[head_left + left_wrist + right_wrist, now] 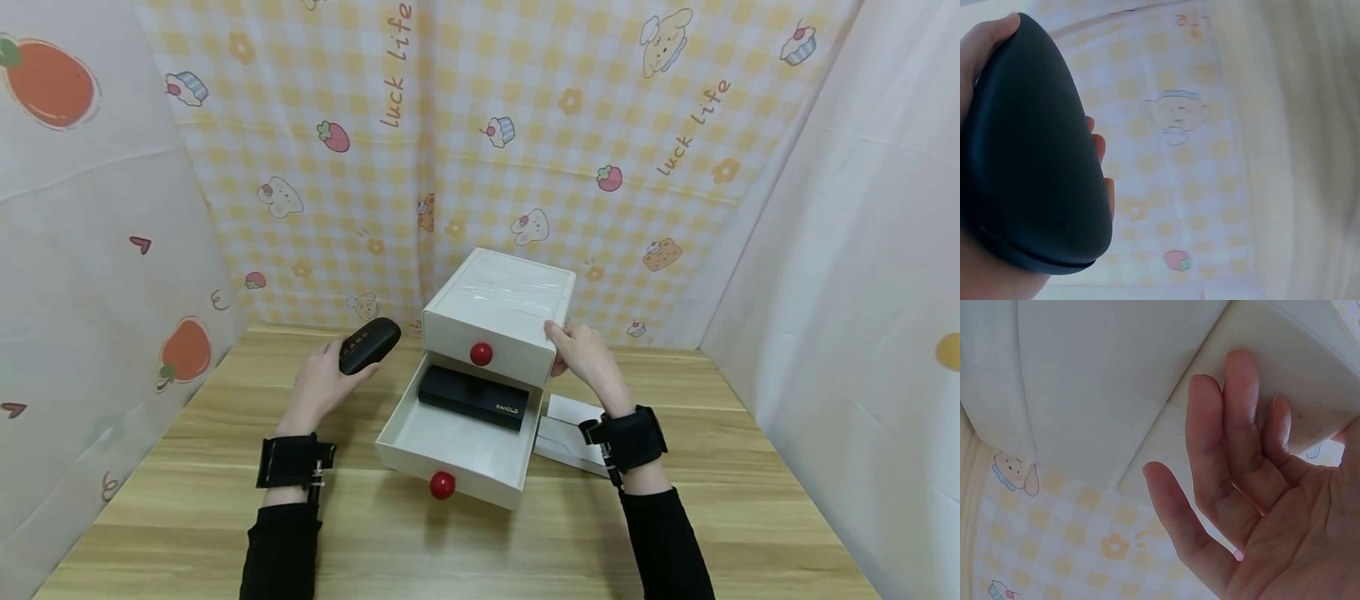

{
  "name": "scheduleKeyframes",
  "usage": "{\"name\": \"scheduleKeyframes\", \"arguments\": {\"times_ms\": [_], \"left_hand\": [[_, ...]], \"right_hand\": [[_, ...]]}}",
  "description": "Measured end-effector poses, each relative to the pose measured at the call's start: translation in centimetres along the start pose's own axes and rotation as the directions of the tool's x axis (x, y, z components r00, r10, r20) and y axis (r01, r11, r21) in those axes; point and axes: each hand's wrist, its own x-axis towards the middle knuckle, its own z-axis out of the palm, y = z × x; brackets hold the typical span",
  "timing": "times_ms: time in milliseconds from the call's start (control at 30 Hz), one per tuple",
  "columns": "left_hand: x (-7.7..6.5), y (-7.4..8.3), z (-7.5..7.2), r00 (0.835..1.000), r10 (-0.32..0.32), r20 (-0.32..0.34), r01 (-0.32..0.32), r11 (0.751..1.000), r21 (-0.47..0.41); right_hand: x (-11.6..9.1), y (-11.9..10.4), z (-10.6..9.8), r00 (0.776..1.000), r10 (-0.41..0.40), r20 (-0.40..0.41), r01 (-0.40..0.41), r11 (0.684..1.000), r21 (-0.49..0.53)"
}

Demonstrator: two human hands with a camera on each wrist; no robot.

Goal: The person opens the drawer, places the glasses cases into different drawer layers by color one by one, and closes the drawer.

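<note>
Black case (370, 345) sat in the grip of the left hand (321, 385), held up over the tabletop (360, 525), to the left of a white drawer unit (495, 287). Only the head view showed small gold marks on the case; the left-wrist view showed its grained shell and a seam. The right hand (588, 358) pinched the unit's edge, most of its fingers visible only from the right wrist. One black box (472, 398) lay in the pulled-out lower drawer (453, 443), seen only from the head.
</note>
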Motion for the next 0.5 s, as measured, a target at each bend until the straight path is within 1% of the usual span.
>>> {"name": "scheduleKeyframes", "arguments": {"times_ms": [133, 267, 367, 500], "left_hand": [[-0.5, 0.8, -0.6, 0.999, 0.051, -0.010, -0.051, 0.999, -0.010], [-0.8, 1.5, -1.2, 0.997, 0.078, 0.015, -0.078, 0.997, -0.026], [-0.9, 2.1, -1.7, 0.993, 0.111, 0.030, -0.110, 0.993, -0.029], [-1.3, 3.0, -2.2, 0.984, 0.173, 0.034, -0.172, 0.985, -0.019]], "right_hand": [[0.0, 0.1, 0.0, 1.000, 0.001, 0.000, -0.001, 1.000, 0.012], [0.0, 0.2, 0.1, 1.000, 0.001, 0.005, -0.001, 1.000, 0.015], [0.0, 0.1, 0.1, 1.000, 0.001, 0.004, -0.001, 1.000, 0.009], [0.1, 0.1, 0.0, 1.000, 0.000, 0.000, 0.000, 1.000, 0.009]]}}
